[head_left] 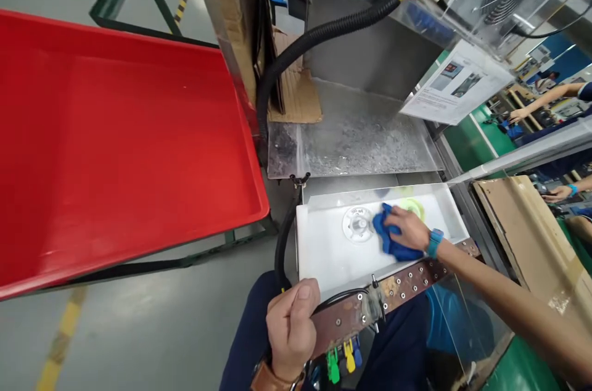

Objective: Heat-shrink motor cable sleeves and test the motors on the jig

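Observation:
My right hand (407,228), with a blue band at the wrist, presses on a crumpled blue cloth (393,248) inside a shallow white tray (324,261). The cloth's edges look slightly blurred. Left of the cloth lies a round white disc (357,224) with handwriting and a raised centre. Beyond my right hand is a yellow-green ring (413,208), partly covered by the hand. My left hand (293,326) is closed in a fist near the tray's front left corner, beside a thin black cable (342,297). What it grips, if anything, is hidden.
A large red tray (124,150) stands on the left. A black corrugated hose (324,33) curves past cardboard and a metal shelf (361,132). A riveted brown strip (402,286) borders the tray; coloured clips (348,356) hang below. Co-workers' arms (550,98) show at right.

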